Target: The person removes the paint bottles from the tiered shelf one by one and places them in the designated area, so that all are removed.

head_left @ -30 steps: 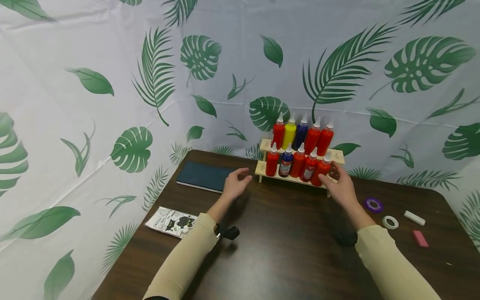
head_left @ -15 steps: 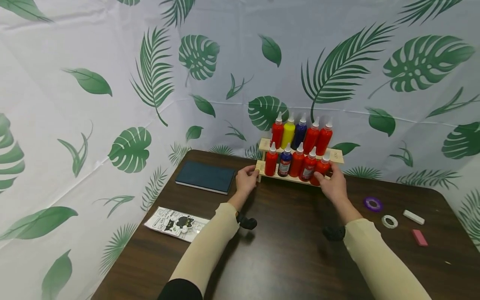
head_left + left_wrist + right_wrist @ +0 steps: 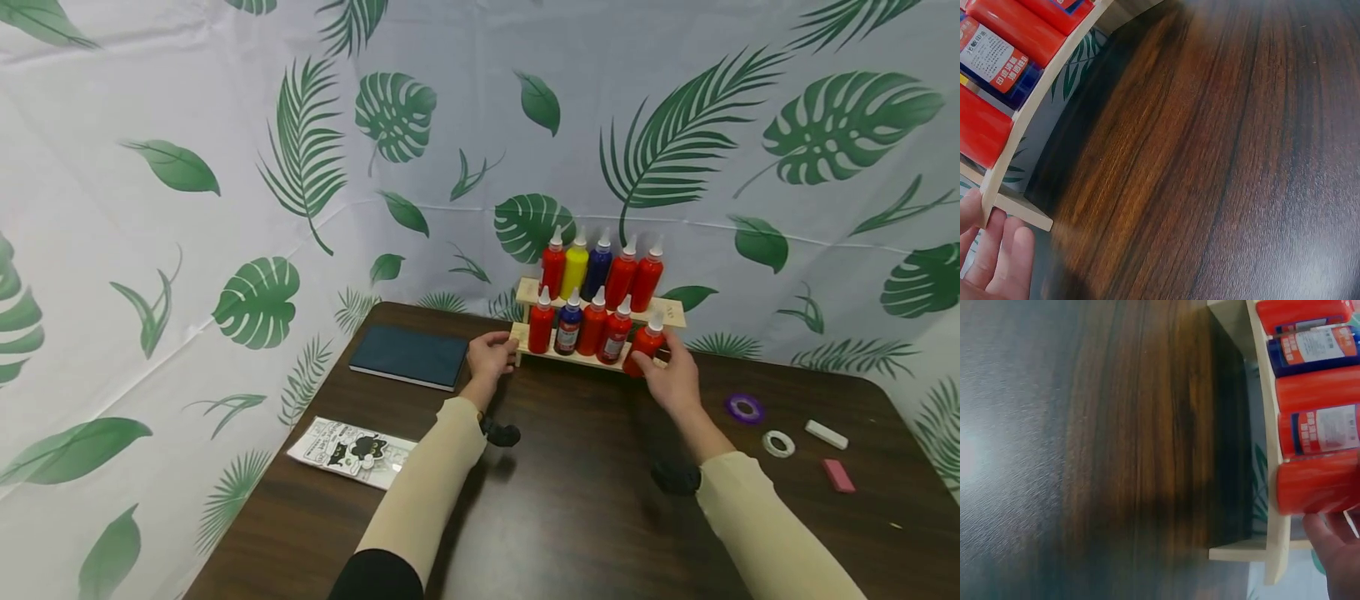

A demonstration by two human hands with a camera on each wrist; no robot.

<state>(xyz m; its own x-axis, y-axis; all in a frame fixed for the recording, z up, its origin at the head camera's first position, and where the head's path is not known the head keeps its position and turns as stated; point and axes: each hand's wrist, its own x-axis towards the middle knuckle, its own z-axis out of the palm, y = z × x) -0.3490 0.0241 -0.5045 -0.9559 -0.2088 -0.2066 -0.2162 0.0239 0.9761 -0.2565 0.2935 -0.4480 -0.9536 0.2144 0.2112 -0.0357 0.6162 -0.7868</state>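
Note:
A two-tier wooden rack at the back of the table bears red, yellow and dark blue squeeze bottles with white nozzle caps, five to neither row told apart here but several on each tier. My left hand pinches the left end of the lower board; in the left wrist view its thumb is above and its fingers below the wood. My right hand grips the rightmost red bottle of the front row, thumb in front, other fingers partly hidden behind it. In the right wrist view that red bottle stands by the board's end.
Left of the rack lies a dark blue notebook, and nearer, a flat packet with black cat drawings. To the right are a purple tape roll, a white tape roll, a white block and a pink block. A leaf-print cloth hangs behind.
My left hand has moved right to the rack's end and taken hold of it. My right hand has closed around the rightmost front bottle, which has shifted slightly toward me.

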